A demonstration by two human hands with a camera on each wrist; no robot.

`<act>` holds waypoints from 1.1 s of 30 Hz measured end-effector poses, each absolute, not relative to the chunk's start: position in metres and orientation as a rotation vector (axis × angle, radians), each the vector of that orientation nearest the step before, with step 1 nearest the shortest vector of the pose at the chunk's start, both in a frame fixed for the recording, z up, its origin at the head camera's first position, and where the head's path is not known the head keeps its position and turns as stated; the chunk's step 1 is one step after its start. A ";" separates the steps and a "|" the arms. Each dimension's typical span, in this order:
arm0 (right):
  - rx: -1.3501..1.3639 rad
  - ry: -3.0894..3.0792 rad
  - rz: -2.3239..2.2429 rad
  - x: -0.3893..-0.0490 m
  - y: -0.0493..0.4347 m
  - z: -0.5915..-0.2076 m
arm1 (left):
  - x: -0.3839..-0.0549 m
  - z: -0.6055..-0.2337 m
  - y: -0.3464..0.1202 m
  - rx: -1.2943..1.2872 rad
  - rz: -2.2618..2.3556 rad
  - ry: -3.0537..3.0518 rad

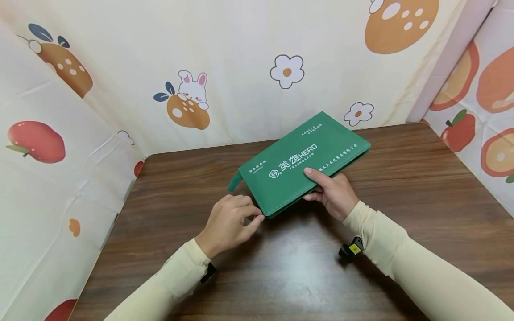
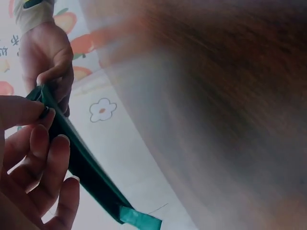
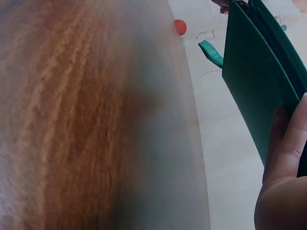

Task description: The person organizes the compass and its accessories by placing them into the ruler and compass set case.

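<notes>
A flat green zippered pouch (image 1: 297,165) with white lettering is held up at a tilt over the table. My right hand (image 1: 335,191) grips its near long edge, thumb on the printed face and fingers underneath. At the pouch's near left corner, my left hand (image 1: 234,220) pinches a small dark zipper pull (image 2: 44,113) between thumb and forefinger. The other left fingers curl loosely beside the short end. From the far left corner hangs a green strap loop (image 2: 140,219). Along the near edge in the right wrist view runs the dark zipper (image 3: 271,38). The pouch's inside is hidden.
A dark brown wood-grain table (image 1: 180,178) lies below both hands. Behind it and at both sides hang pale curtains (image 1: 241,67) printed with fruit, flowers and a rabbit. A dark wrist device (image 1: 351,249) with a yellow label sits under my right cuff.
</notes>
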State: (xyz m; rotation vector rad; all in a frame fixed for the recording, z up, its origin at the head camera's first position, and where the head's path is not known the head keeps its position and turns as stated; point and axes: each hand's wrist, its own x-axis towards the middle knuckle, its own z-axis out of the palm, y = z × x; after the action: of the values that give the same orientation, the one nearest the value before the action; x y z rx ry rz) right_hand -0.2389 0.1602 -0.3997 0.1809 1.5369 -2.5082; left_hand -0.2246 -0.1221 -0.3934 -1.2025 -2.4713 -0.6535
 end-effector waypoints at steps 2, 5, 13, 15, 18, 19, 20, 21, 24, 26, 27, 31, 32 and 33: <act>0.180 1.521 -2.507 -0.238 0.161 -0.401 | -0.225 -0.392 -0.123 -1.176 -0.673 -2.498; 0.180 1.501 -2.513 -0.236 0.163 -0.402 | -0.226 -0.390 -0.127 -1.100 -0.713 -2.545; 0.161 1.482 -2.514 -0.232 0.163 -0.406 | -0.233 -0.391 -0.135 -0.938 -0.727 -2.630; 0.170 1.491 -2.507 -0.231 0.161 -0.407 | -0.236 -0.392 -0.137 -0.893 -0.728 -2.647; 0.186 1.488 -2.498 -0.230 0.159 -0.409 | -0.242 -0.394 -0.141 -0.823 -0.722 -2.683; 0.190 1.487 -2.497 -0.230 0.158 -0.410 | -0.244 -0.395 -0.142 -0.802 -0.719 -2.694; 0.194 1.487 -2.495 -0.229 0.157 -0.410 | -0.246 -0.396 -0.144 -0.782 -0.713 -2.702; 0.199 1.485 -2.495 -0.229 0.156 -0.411 | -0.247 -0.397 -0.145 -0.765 -0.707 -2.709; 0.201 1.485 -2.491 -0.228 0.154 -0.412 | -0.253 -0.399 -0.149 -0.719 -0.688 -2.724; 0.202 1.489 -2.487 -0.227 0.153 -0.412 | -0.258 -0.400 -0.153 -0.691 -0.675 -2.731; 0.197 1.489 -2.483 -0.227 0.153 -0.412 | -0.260 -0.401 -0.154 -0.676 -0.673 -2.738; 0.176 1.495 -2.478 -0.224 0.151 -0.413 | -0.269 -0.403 -0.160 -0.611 -0.668 -2.769; 0.174 1.492 -2.479 -0.224 0.150 -0.413 | -0.271 -0.403 -0.162 -0.594 -0.672 -2.776; 0.169 1.488 -2.478 -0.223 0.150 -0.413 | -0.273 -0.403 -0.162 -0.578 -0.673 -2.785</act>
State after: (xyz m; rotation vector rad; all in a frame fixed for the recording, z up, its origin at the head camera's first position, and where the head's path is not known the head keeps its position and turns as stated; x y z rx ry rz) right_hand -0.2232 0.1498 -0.4128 0.1691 1.4885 -2.4782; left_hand -0.2732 -0.1625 -0.4031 -0.5782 -2.7849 -0.6729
